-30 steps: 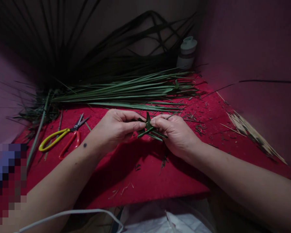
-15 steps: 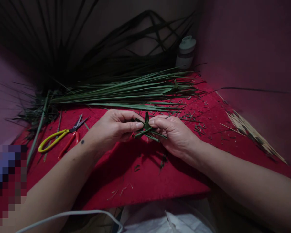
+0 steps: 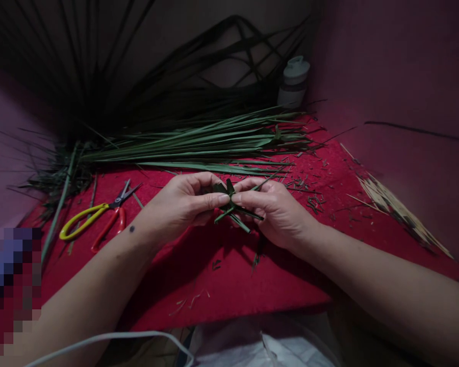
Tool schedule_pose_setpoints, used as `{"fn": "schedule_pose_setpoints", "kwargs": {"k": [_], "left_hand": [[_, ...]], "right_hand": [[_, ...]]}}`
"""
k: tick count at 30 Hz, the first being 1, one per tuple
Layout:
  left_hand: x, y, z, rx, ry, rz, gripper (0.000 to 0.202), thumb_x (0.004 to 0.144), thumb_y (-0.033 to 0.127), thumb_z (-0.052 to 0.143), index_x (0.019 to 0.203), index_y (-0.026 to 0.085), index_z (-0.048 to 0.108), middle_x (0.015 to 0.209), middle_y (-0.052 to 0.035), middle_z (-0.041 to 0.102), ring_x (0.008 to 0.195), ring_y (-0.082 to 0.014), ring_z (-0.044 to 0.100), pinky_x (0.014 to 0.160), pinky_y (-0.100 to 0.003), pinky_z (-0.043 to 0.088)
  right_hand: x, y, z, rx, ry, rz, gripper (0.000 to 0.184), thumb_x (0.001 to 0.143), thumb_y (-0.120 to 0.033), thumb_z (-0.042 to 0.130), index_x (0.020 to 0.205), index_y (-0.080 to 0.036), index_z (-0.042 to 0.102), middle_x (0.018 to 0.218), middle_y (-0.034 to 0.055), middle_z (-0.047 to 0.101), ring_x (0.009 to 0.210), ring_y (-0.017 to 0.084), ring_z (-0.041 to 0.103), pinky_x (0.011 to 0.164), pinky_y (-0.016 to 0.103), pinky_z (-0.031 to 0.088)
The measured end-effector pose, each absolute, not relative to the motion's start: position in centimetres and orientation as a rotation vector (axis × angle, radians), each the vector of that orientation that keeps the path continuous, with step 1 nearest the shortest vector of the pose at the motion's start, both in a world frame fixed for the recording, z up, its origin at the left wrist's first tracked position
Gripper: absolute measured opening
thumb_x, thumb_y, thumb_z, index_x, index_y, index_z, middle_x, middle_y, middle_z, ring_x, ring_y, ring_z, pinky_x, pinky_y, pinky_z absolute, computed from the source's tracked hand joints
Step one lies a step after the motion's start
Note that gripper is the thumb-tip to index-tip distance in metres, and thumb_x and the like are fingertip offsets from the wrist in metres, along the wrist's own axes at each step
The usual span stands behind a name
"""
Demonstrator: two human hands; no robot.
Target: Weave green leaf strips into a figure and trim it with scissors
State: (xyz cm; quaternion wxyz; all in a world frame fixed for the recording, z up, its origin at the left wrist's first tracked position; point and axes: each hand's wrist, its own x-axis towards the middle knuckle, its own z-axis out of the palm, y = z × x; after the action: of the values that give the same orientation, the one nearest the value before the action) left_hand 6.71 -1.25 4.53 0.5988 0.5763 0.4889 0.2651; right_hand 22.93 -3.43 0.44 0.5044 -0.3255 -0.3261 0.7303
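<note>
Both hands meet over the middle of a red cloth [image 3: 222,285]. My left hand [image 3: 183,204] and my right hand [image 3: 275,211] pinch a small folded piece of green leaf strips [image 3: 231,204] between thumbs and fingers. Short strip ends stick out below and to the right of the fingers. A long thin strip runs from the piece up to the right, past my right hand. The folded piece is held slightly above the cloth.
A bundle of long green leaves [image 3: 199,145] lies across the back of the cloth. Yellow-and-red scissors [image 3: 99,216] lie to the left. A white jar [image 3: 294,81] stands at the back right. Pale sticks [image 3: 398,211] lie at right. Leaf scraps litter the cloth.
The folded piece has turned slightly in my fingers and its loose ends now point more downward. The long thin strip at right has swung upward.
</note>
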Motion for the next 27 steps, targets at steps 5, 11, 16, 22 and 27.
{"fn": "schedule_pose_setpoints", "kwargs": {"k": [5, 11, 16, 22, 27], "left_hand": [[5.7, -1.0, 5.1, 1.453, 1.065, 0.577, 0.018, 0.078, 0.027, 0.066, 0.091, 0.017, 0.061, 0.065, 0.0006, 0.060, 0.054, -0.0096, 0.053, 0.051, -0.021, 0.044], [4.5, -0.4, 5.7, 1.590, 1.093, 0.378, 0.015, 0.080, 0.028, 0.064, 0.075, 0.014, 0.065, 0.063, -0.0009, 0.061, 0.056, -0.0097, 0.054, 0.054, -0.020, 0.043], [4.5, -0.5, 5.7, 1.533, 1.084, 0.264, 0.015, 0.077, 0.029, 0.067, 0.072, 0.015, 0.066, 0.061, -0.0009, 0.062, 0.053, -0.0094, 0.054, 0.052, -0.020, 0.044], [5.1, -1.4, 5.0, 1.412, 1.136, 0.418, 0.014, 0.074, 0.028, 0.068, 0.071, 0.016, 0.063, 0.056, 0.0014, 0.059, 0.049, -0.0097, 0.053, 0.045, -0.019, 0.043], [6.0, -2.1, 4.9, 1.440, 1.183, 0.457, 0.017, 0.073, 0.030, 0.067, 0.067, 0.015, 0.061, 0.053, 0.0021, 0.056, 0.047, -0.0086, 0.051, 0.042, -0.018, 0.041]], "right_hand": [[23.3, -3.2, 0.5, -0.823, -0.758, 1.683, 0.020, 0.057, -0.018, 0.076, 0.065, -0.016, 0.057, 0.052, -0.0050, 0.056, 0.045, 0.008, 0.051, 0.046, 0.022, 0.039], [23.8, -2.7, 0.7, -0.900, -0.825, 1.456, 0.023, 0.057, -0.013, 0.071, 0.078, -0.016, 0.062, 0.066, -0.0044, 0.060, 0.058, 0.007, 0.054, 0.060, 0.022, 0.042], [23.6, -2.7, 0.8, -0.850, -0.745, 1.441, 0.038, 0.057, -0.010, 0.071, 0.091, -0.017, 0.057, 0.063, -0.0074, 0.058, 0.054, 0.005, 0.051, 0.058, 0.020, 0.040], [23.7, -2.5, 0.8, -0.778, -0.617, 1.758, 0.025, 0.053, -0.015, 0.076, 0.073, -0.014, 0.060, 0.059, -0.0048, 0.059, 0.051, 0.009, 0.055, 0.052, 0.023, 0.045], [23.9, -2.4, 0.7, -0.821, -0.809, 1.803, 0.014, 0.057, -0.015, 0.072, 0.056, -0.013, 0.058, 0.049, -0.0020, 0.056, 0.043, 0.009, 0.054, 0.046, 0.022, 0.044]]}}
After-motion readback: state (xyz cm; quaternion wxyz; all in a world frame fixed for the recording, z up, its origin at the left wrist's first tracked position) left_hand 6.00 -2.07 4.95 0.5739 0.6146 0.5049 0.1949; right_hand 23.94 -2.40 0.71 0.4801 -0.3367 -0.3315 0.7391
